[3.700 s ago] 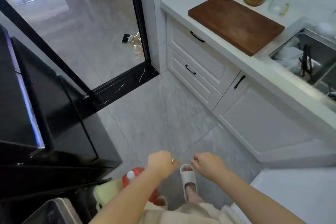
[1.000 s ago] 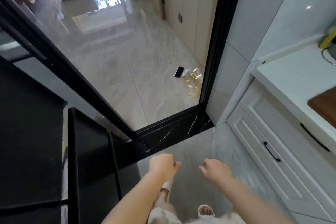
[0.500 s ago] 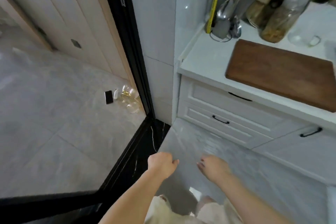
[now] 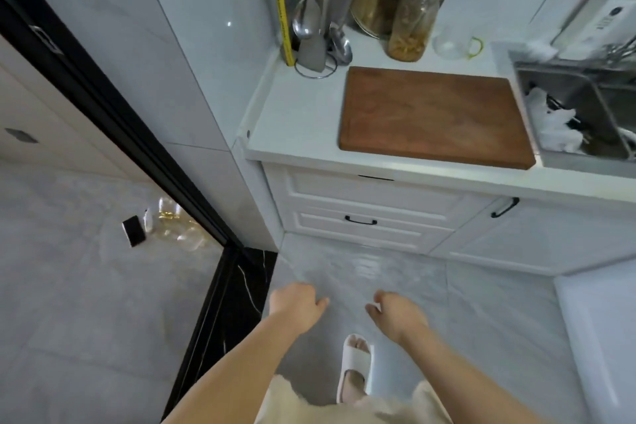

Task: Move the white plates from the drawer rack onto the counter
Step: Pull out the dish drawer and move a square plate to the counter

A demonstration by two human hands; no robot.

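Left hand (image 4: 296,303) and right hand (image 4: 399,315) are held over the grey tiled floor (image 4: 481,303), fingers loosely curled, nothing gripped; both are well apart from the cabinet. White panelled drawers (image 4: 361,210) with thin black handles are seen closed below the smooth white counter (image 4: 303,113); the plates cannot be seen, so their place cannot be told. A rectangular brown wooden board (image 4: 433,117) with rounded corners is laid flat on the counter, beside a steel sink (image 4: 568,103).

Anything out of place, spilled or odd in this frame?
Yes: clear glassy items and a small black object lie on the floor tiles beside the black door frame, an odd spot for them. Nothing on the counter looks spilled.
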